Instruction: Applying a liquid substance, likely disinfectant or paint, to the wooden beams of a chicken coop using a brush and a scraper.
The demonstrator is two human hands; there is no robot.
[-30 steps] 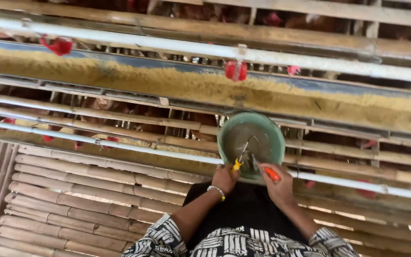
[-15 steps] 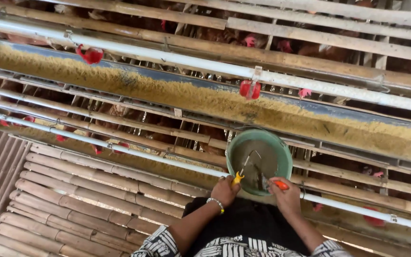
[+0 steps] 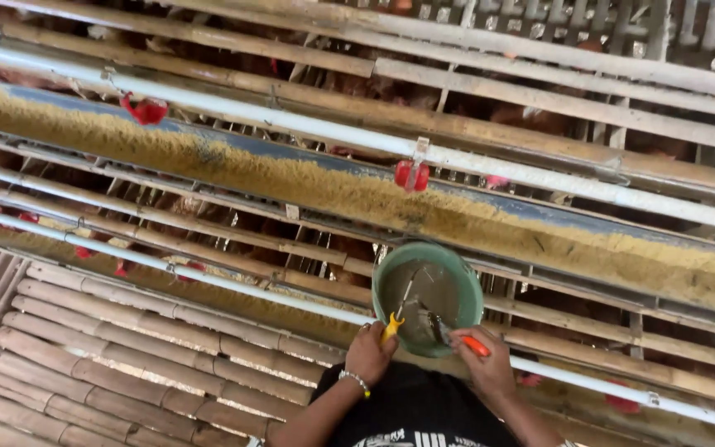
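Observation:
I hold a green round bucket (image 3: 467,285) up in front of me, its dusty grey inside facing me. My left hand (image 3: 369,353), with a bead bracelet at the wrist, grips the near rim together with a yellow-handled tool (image 3: 392,327). At the rim's right side, my right hand (image 3: 485,367) grips an orange-handled tool (image 3: 473,345). Both metal tips lie inside the bucket. The bucket is held next to a long feed trough (image 3: 308,186) filled with yellow-brown feed.
A white water pipe (image 3: 233,112) with red drinker cups (image 3: 412,175) runs above the trough. Brown hens (image 3: 184,207) stand behind the wooden and wire cage bars. A lower white pipe (image 3: 167,266) crosses below. Bamboo slat flooring (image 3: 109,356) lies at the lower left.
The view has shifted along the cage row, so the trough and pipes sit lower and more slanted. The bucket has dropped closer to me; both hands keep their grip.

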